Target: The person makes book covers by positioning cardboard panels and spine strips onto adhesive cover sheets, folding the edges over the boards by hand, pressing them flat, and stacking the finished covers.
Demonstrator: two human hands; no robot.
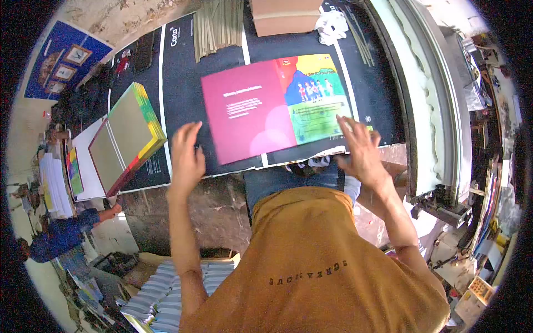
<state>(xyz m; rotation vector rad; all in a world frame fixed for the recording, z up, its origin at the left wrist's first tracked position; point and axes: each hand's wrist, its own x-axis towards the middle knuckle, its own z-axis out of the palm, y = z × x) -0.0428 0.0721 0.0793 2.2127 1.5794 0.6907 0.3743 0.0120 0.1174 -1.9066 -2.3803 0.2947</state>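
A book cover point(250, 114) lies spread flat on the black-topped table, outside face up. Its left part is magenta with white print; its right part shows a colourful drawing of children under the words "Student Journal". My left hand point(187, 155) is just left of the cover, apart from it, with thumb and fingers apart and nothing between them. At the cover's lower right edge is my right hand point(362, 150), fingers spread and slightly bent. A fingertip overlaps the edge there; whether it presses on it I cannot tell.
Left on the table is a stack of covers point(119, 139) with grey board insides. Long grey-green strips point(218, 28), a pinkish-brown block point(286, 18) and crumpled white plastic point(331, 28) lie at the back. A metal machine frame point(430, 100) borders the right. Another person's arm point(105, 214) shows lower left.
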